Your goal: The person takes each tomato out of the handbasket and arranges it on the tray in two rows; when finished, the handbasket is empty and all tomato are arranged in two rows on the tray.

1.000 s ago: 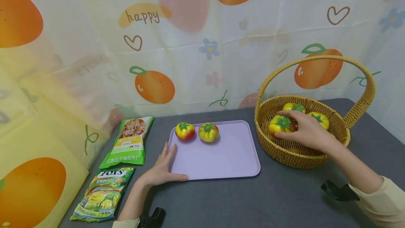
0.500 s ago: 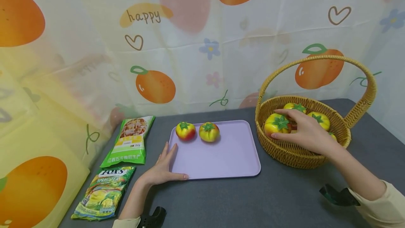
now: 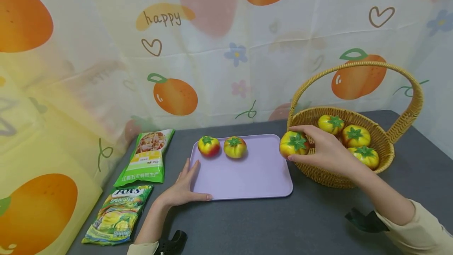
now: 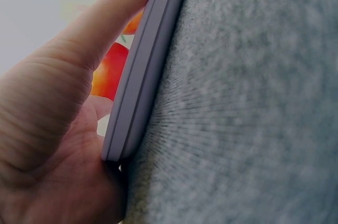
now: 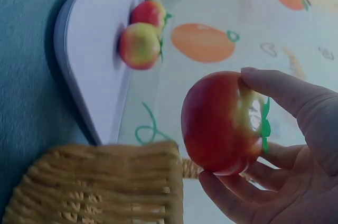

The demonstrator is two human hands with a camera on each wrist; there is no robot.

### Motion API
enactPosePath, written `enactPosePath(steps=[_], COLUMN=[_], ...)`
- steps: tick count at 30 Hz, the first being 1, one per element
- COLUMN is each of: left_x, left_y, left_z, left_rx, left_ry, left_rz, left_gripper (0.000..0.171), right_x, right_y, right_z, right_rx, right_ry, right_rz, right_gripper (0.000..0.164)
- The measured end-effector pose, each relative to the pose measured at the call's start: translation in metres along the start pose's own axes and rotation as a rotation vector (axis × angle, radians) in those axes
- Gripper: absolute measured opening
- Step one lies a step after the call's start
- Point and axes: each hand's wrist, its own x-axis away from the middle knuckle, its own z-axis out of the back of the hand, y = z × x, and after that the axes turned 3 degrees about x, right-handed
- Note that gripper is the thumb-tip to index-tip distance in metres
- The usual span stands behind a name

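While the left hand point(image 3: 182, 190) rests with its fingers spread at the left end of a lilac tray point(image 3: 244, 178), thumb along the near rim, the right hand point(image 3: 325, 150) holds a yellow-and-red fruit point(image 3: 294, 145). The right grip is closed on that fruit, thumb on one side and fingers on the other; the left grip is spread and extended, touching the tray. The held fruit is in the air at the basket's left side, overlapping the tray's right edge in the head view, its green leafy top toward the palm.

Two similar fruits sit side by side near the tray's far left corner, a redder one point(image 3: 209, 146) and a yellower one point(image 3: 235, 147). Three more fruits point(image 3: 356, 136) lie inside the wicker basket point(image 3: 323, 176), under its arched handle point(image 3: 414, 105).

On the dark grey surface point(image 3: 262, 223), left of the tray, lie a green-and-white packet point(image 3: 146, 156) and, nearer the person, a FOX'S packet point(image 3: 118, 215). Behind everything hangs a cloth point(image 3: 212, 58) printed with oranges, hearts and "happy".
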Motion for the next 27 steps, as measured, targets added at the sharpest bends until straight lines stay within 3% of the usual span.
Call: enactPosePath(steps=[15, 27], left_x=[0.002, 0.002], left_y=[0.003, 0.004], left_z=[0.001, 0.0], left_rx=[0.001, -0.002], left_ry=[0.004, 0.01], left_rz=[0.004, -0.001], left_gripper=[0.118, 0.118], right_x=[-0.026, -0.052], right_y=[-0.018, -0.011], right_z=[-0.04, -0.073], right_rx=[-0.041, -0.058], right_ry=[-0.059, -0.128], right_rz=[0.066, -0.024], right_gripper=[0.067, 0.069])
